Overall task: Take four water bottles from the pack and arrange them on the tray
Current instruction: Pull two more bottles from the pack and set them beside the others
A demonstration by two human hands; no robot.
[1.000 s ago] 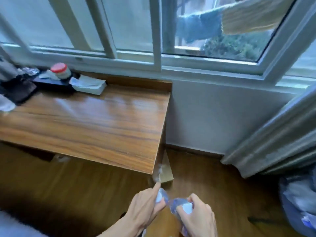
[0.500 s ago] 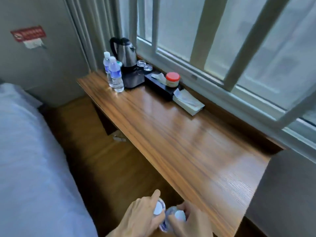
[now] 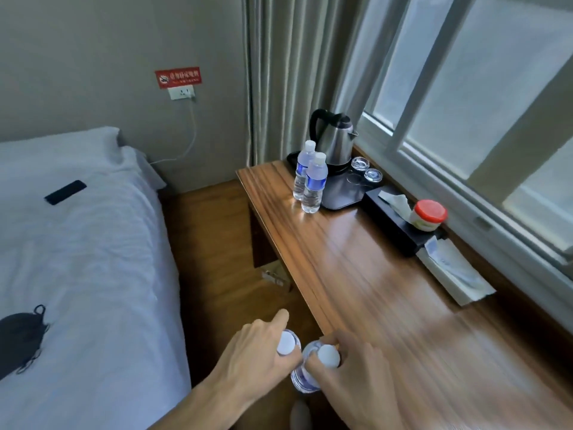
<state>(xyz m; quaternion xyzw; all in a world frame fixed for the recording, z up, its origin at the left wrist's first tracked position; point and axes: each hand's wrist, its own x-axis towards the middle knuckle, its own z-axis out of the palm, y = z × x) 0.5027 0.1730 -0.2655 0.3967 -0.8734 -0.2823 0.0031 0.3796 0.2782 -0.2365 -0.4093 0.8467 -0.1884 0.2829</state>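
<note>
My left hand [image 3: 248,355] grips a water bottle by its neck; its white cap [image 3: 286,342] shows between my fingers. My right hand [image 3: 353,373] holds a second bottle [image 3: 305,380], white cap up, blue label below. Both hands hang low at the near edge of the wooden desk [image 3: 387,305]. Two more upright bottles [image 3: 313,184] with blue labels stand on the desk at the front edge of a black tray [image 3: 344,197] at the far end. The pack is out of view.
A steel kettle [image 3: 336,138] and two upturned glasses [image 3: 366,170] sit on the tray. A black tissue box [image 3: 400,225], a red-lidded jar [image 3: 429,215] and a white packet [image 3: 455,274] line the window side. A bed [image 3: 77,259] with a phone and mask lies left.
The view has swung left from the desk's right end and floor to its far end, bringing the tray and the bed into sight. Both hands have kept hold of their bottles.
</note>
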